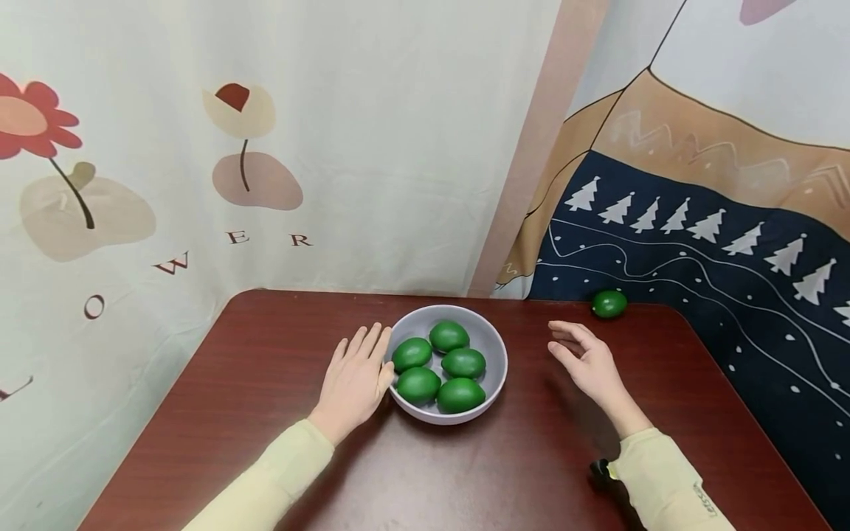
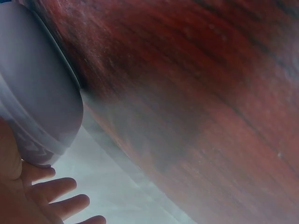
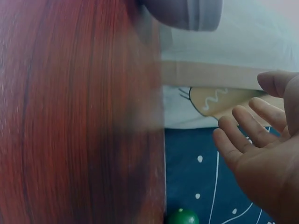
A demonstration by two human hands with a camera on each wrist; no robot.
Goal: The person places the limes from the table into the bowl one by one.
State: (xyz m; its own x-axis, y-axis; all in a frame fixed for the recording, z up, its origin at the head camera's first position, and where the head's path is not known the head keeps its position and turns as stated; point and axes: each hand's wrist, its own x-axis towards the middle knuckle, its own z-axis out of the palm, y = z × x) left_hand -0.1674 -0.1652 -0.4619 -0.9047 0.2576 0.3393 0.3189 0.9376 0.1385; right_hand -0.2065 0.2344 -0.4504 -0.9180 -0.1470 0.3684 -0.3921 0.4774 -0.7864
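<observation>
Five green limes (image 1: 438,363) heaped in a grey bowl (image 1: 494,351) near the middle of a dark red wooden table (image 1: 252,413); a sixth lime, the stray lime (image 1: 609,303), alone at the far right edge of the table, hard against the dark blue cloth with white trees (image 1: 717,295). Left hand (image 1: 354,380) flat on the table, fingers (image 1: 361,343) straight and spread, thumb side touching the bowl's left wall, seemingly steadying it, holding nothing; confirmed from the left wrist view, with the bowl's pale outer wall (image 2: 37,88) right beside the relaxed fingertips (image 2: 65,200). Right hand (image 1: 587,361) raised a little above the table, between the bowl and the stray lime, palm turned inward, fingers (image 1: 567,335) loosely curved and parted, gripping nothing; from the right wrist view, the open palm (image 3: 266,163) with the stray lime (image 3: 182,217) beyond it, apart from the fingertips. Judged as the gathering stage, most fruit already in the bowl, one piece left outside. Next move, by that reading: a reach forward and slightly right to the stray lime, fingers closing round its sides, care needed given the round shape, the nearness of the table's edge and the chance of a roll toward the cloth. Floral curtain (image 1: 199,147) behind, on the left.
</observation>
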